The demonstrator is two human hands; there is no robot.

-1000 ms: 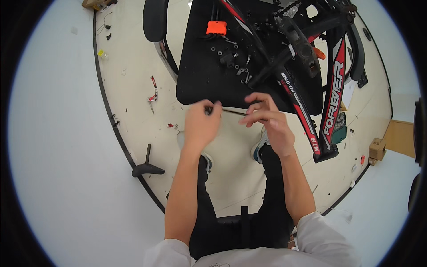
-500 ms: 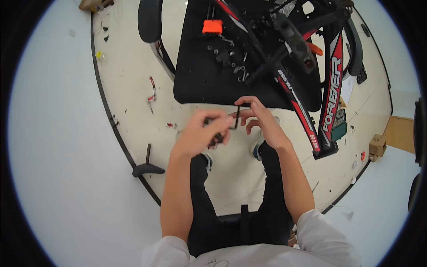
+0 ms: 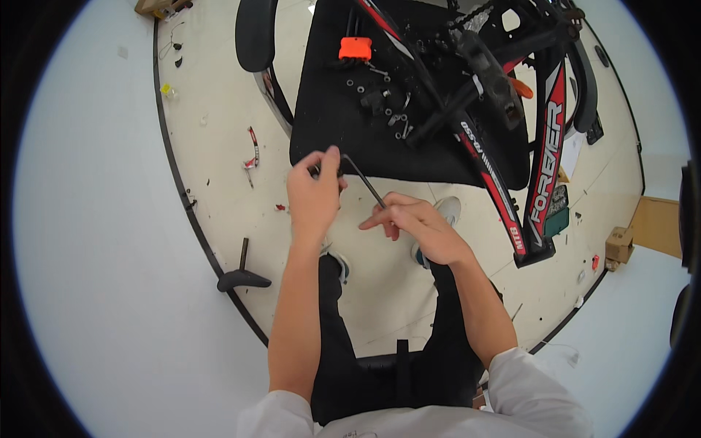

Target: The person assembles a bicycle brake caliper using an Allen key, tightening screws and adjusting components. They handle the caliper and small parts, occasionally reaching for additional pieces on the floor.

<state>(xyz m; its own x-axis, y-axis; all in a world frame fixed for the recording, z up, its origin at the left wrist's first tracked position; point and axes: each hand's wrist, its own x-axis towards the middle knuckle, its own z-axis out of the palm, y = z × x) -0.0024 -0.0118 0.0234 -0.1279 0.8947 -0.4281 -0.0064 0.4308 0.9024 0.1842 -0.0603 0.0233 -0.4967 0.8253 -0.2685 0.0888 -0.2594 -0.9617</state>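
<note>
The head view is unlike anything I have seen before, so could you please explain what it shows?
There is no machine here: these are a person's two bare hands. A wide fisheye camera worn on the head looks down at them, which makes straight edges bend near the rim. The left hand closes around a small dark part, mostly hidden by the fingers. The right hand has a bent dark rod in its grip, probably a hex key. Ahead, on a black chair seat, lie a bicycle frame, small metal parts and an orange block. A bicycle saddle lies on the pale floor to the left.
</note>
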